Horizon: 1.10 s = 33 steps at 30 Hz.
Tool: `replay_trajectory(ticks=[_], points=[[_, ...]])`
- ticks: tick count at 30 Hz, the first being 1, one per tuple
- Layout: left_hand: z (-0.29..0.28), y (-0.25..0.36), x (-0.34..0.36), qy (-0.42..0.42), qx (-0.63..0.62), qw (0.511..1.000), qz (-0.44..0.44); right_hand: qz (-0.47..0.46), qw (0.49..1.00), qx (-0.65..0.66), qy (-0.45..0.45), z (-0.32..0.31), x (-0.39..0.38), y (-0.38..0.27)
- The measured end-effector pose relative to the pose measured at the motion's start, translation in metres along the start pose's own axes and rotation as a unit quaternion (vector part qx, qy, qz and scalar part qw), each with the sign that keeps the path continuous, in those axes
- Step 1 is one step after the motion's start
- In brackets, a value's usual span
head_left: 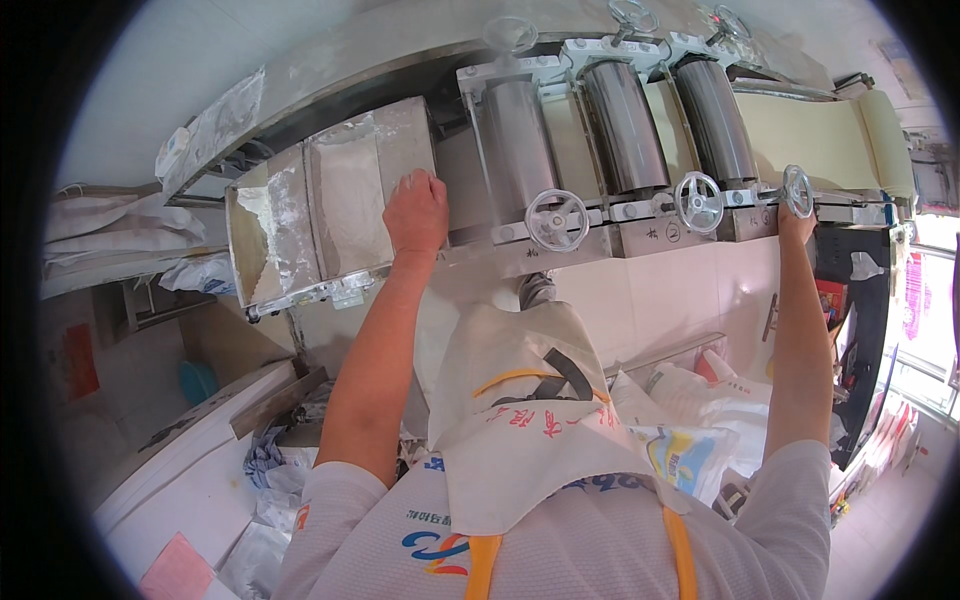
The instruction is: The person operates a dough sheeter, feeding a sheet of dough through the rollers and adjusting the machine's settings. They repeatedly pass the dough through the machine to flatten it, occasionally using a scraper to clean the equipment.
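Note:
A dough-sheeting machine spans the far side, with three steel rollers (625, 125) set in white frames. My right hand (797, 228) is at the rightmost handwheel (798, 190), its fingers wrapped around the lower rim. Two more handwheels, the left one (557, 220) and the middle one (698, 202), stand along the near side. My left hand (416, 212) is closed, with its fingers curled at the right edge of a flour-dusted metal hopper (345, 185). A pale yellow dough sheet (800, 135) runs out to the right of the rollers and ends in a thick roll (886, 145).
White sacks (710, 405) and a printed plastic bag (685, 455) lie below the machine at right. Folded cloths (120, 230) sit on a shelf at far left. A white counter (190, 450) is at lower left. A dark rack (860, 300) stands beyond my right arm.

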<state>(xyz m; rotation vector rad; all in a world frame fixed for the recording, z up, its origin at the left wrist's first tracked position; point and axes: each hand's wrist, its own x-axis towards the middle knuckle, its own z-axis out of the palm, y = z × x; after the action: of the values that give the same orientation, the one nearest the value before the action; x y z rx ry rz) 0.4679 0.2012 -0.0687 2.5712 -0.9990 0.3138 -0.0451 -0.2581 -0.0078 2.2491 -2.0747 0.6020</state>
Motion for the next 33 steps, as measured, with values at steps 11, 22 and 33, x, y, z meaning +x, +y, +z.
replay_trajectory(ticks=[11, 22, 33], points=[[0.001, 0.001, 0.0, -0.007, -0.01, 1.0, -0.01, -0.027, 1.0, -0.007, -0.003, -0.003, -0.001, -0.003], [0.0, 0.001, 0.0, -0.006, -0.016, 1.0, -0.009, -0.045, 0.999, -0.03, 0.005, 0.0, 0.0, 0.0], [-0.001, 0.002, 0.001, -0.01, -0.021, 1.0, -0.009, -0.054, 0.998, -0.022, 0.008, 0.002, 0.003, 0.007]])
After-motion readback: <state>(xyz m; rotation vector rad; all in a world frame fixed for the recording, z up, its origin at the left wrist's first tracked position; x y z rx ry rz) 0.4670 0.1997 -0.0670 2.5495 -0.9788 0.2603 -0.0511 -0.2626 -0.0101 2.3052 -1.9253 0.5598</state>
